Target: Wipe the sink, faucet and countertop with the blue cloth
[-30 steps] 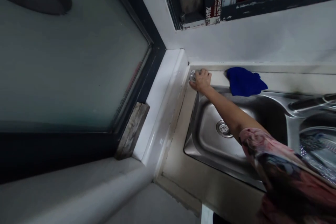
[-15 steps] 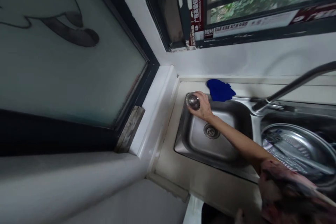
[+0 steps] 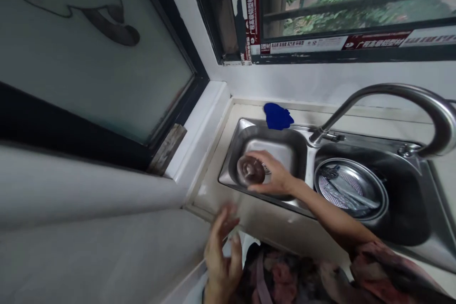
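My right hand point(image 3: 274, 175) is shut on a glass tumbler point(image 3: 250, 170), holding it by the side inside the left basin of a stainless steel double sink point(image 3: 263, 135). I cannot tell whether the tumbler touches the basin floor. The basin's drain is hidden behind my hand and the tumbler. My left hand point(image 3: 223, 256) is blurred, with fingers apart, holding nothing. It is near the front edge of the pale countertop point(image 3: 228, 199).
A curved steel faucet point(image 3: 388, 99) rises behind the basins. A round mesh strainer point(image 3: 351, 190) sits in the right basin. A blue cloth point(image 3: 278, 116) lies on the back ledge. A frosted glass panel point(image 3: 96, 57) stands left, below a window point(image 3: 349, 4).
My right hand has brought the tumbler from the basin's back corner toward its middle. My left hand has come into view near the counter's front edge. The view has shifted to show more of the sink.
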The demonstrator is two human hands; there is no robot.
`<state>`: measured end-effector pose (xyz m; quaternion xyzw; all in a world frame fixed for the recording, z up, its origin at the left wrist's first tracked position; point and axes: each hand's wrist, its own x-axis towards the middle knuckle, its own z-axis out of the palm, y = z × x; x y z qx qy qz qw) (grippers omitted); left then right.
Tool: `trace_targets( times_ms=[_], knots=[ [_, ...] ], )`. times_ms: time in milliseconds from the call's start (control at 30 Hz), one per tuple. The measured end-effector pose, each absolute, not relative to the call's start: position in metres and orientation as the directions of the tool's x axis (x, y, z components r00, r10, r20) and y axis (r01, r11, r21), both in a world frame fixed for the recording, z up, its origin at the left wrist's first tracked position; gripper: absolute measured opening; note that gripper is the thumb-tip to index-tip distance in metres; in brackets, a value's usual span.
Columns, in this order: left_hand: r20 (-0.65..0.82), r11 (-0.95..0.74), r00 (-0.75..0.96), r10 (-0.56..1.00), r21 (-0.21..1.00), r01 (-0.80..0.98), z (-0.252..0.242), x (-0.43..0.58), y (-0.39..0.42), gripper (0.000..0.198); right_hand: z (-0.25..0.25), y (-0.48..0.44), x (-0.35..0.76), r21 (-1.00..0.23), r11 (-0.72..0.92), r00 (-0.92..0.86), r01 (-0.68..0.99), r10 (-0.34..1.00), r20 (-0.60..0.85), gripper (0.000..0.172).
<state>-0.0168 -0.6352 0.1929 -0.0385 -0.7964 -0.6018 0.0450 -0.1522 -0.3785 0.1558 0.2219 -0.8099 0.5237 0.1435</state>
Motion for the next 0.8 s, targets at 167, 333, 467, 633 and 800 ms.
trace_targets(
  times_ms=[167,333,467,633,800],
  knots=[
    [-0.230,-0.070,-0.971,-0.064,0.972,-0.226,0.151,-0.041,-0.594,0.085,0.139,-0.407,-0.100,-0.808,0.198,-0.817,-0.554,-0.318,0.482,0.092],
    [-0.527,-0.358,-0.841,-0.127,0.815,-0.456,0.119,-0.037,-0.569,0.091,0.087,-0.430,-0.064,-0.790,0.281,-0.833,-0.545,-0.287,0.473,0.089],
    [-0.658,-0.497,-0.733,-0.171,0.701,-0.512,0.115,-0.035,-0.561,0.088,0.070,-0.404,-0.079,-0.783,0.329,-0.824,-0.528,-0.423,0.377,0.087],
    [-0.717,-0.546,-0.679,-0.158,0.636,-0.545,0.114,-0.029,-0.556,0.096,0.069,-0.324,-0.200,-0.714,0.627,-0.931,-0.311,-0.049,0.362,0.053],
    [-0.719,-0.578,-0.685,-0.120,0.612,-0.540,0.108,-0.019,-0.563,0.086,0.054,-0.288,-0.328,-0.608,0.783,-0.949,0.132,0.277,0.150,0.064]
  ],
)
